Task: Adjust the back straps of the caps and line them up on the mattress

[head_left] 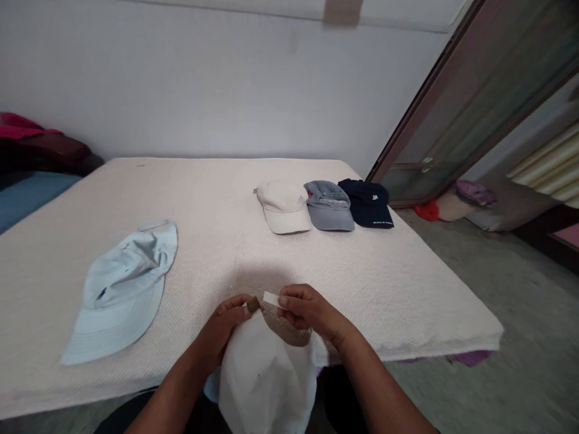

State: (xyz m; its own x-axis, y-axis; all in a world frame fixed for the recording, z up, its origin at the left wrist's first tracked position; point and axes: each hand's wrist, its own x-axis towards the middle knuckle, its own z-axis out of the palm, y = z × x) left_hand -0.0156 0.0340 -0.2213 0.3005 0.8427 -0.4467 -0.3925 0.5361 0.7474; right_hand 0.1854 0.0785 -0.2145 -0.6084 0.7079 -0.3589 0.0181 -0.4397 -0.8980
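Observation:
A white cap (266, 380) hangs between my hands at the near edge of the bed, its back opening turned away from me. My left hand (230, 316) pinches the side of the opening that carries a brownish metal-looking buckle (253, 304). In my right hand (305, 307) is the cap's white strap (271, 299), its free end pointing at the buckle. A small gap separates strap and buckle. The cap's brim is mostly hidden below.
A light blue cap (122, 289) lies at left on the bed (203, 205). Toward the back right sit a cream cap (284, 205), a grey cap (329, 205) and a navy cap (368, 204) in a row. A wall (226, 90) rises behind.

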